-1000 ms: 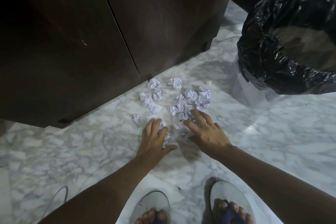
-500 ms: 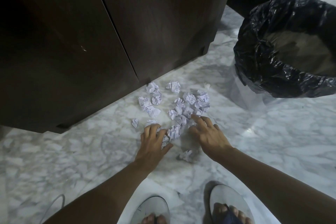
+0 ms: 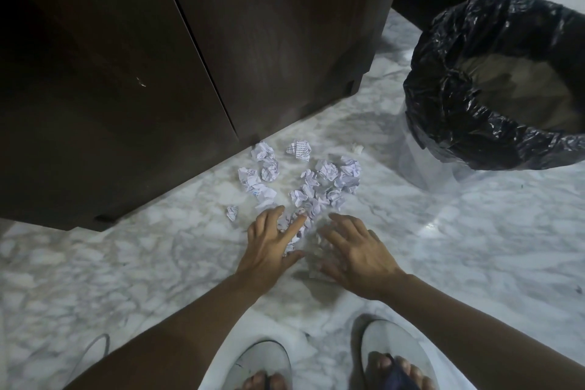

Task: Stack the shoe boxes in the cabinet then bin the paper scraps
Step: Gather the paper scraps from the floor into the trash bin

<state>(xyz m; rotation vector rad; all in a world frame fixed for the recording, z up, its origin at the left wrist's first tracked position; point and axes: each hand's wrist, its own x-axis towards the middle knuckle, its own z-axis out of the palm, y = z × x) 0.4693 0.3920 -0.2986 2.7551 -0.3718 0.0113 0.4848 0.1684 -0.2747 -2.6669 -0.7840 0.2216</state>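
White crumpled paper scraps [image 3: 311, 187] lie scattered on the marble floor [image 3: 474, 247], most of them just beyond the fingertips of both hands and at the foot of the closed dark cabinet [image 3: 190, 73]. The left hand [image 3: 269, 241] is spread flat with fingers splayed, resting on the nearest few scraps without gripping them. The right hand [image 3: 354, 250] is likewise open, palm down, and seems to cover a scrap or two, though blur there makes that uncertain.

The main risk, as I judge it, is that raking with open palms pushes the light balls outward instead of gathering them; some could roll against or under the cabinet's lower edge beyond the left hand. A scoop with loose fingers could also shed pieces on the way to the bin [image 3: 500, 89], which stands well off beyond and to the right of the right hand. One small scrap [image 3: 232, 212] sits apart, just left of the left hand's fingers, and another tiny bit [image 3: 357, 147] lies far ahead of the right hand; both are easy to miss.

Count: two hands, one bin lined with a black bag, one cabinet with two doors showing, and roughly twenty scraps, clumped too tightly for an exact number. No shoe boxes are visible.
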